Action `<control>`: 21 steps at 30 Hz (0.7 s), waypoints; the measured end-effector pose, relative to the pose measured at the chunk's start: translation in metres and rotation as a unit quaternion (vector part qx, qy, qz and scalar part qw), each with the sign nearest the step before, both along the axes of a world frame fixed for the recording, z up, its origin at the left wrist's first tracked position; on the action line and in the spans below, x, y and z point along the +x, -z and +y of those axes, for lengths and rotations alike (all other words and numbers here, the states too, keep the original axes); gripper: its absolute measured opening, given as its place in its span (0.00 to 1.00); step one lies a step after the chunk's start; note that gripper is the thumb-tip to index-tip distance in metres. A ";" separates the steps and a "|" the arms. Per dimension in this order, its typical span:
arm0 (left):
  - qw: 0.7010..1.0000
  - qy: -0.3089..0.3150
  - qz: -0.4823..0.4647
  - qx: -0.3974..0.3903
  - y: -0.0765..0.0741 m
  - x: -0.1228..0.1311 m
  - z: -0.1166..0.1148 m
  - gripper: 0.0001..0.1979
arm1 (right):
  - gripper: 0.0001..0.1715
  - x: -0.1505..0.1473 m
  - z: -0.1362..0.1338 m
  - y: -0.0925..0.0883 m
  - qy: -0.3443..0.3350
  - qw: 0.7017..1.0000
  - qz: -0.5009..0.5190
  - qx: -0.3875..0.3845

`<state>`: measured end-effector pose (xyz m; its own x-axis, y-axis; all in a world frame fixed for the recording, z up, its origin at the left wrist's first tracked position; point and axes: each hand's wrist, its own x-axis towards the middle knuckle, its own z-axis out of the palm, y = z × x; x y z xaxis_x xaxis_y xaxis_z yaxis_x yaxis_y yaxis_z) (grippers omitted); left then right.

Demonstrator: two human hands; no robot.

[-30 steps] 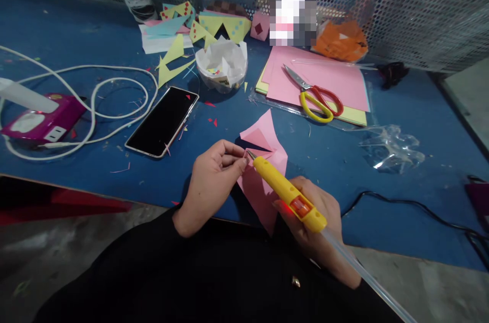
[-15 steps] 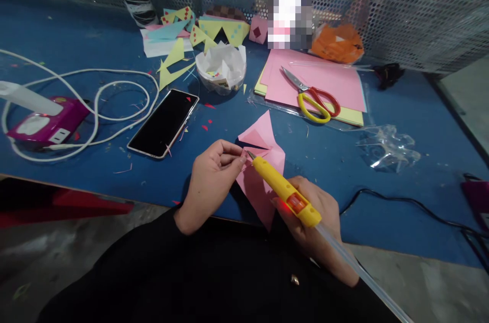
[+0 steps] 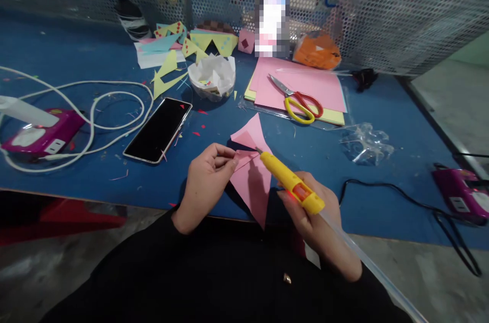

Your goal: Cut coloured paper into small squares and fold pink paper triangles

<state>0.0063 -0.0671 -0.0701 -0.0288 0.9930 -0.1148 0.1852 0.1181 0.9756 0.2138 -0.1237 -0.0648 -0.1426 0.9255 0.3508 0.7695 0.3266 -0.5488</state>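
My left hand (image 3: 210,180) pinches a flap of a folded pink paper (image 3: 252,185) between thumb and fingers. The paper is partly raised at the table's front edge. My right hand (image 3: 317,221) is wrapped round a yellow hot glue gun (image 3: 288,178), with a red light glowing near its handle. A long clear glue stick (image 3: 367,259) sticks out of the gun's rear end. The gun's tip is at the paper's fold, close to the middle crease; whether it touches cannot be made out. My right fingers are partly hidden behind the gun.
Scissors (image 3: 296,101) lie on stacked pink and yellow paper (image 3: 263,81). A phone (image 3: 158,129) and a coiled white cable (image 3: 95,109) lie left. Behind are a scrap bowl (image 3: 212,76) and cut paper shapes (image 3: 214,43). Purple power sockets (image 3: 462,193) and crumpled clear plastic (image 3: 367,142) are right.
The glue gun's tip has moved from near my left fingertips rightward along the flap to the middle crease. My left hand keeps its pinch on the paper. The camera view has shifted slightly.
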 end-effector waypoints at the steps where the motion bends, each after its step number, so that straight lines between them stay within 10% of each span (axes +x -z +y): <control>1: 1.000 0.002 0.008 0.001 0.000 0.000 0.000 0.06 | 0.12 0.006 0.001 -0.002 0.022 1.000 0.001 -0.005; 10: 0.999 0.042 0.033 0.010 -0.009 -0.001 0.001 0.06 | 0.17 0.101 0.032 -0.030 0.279 0.951 -0.121 0.052; 21: 0.943 0.066 0.265 0.192 -0.003 -0.014 -0.010 0.11 | 0.09 0.157 0.074 -0.026 0.318 0.923 -0.217 -0.014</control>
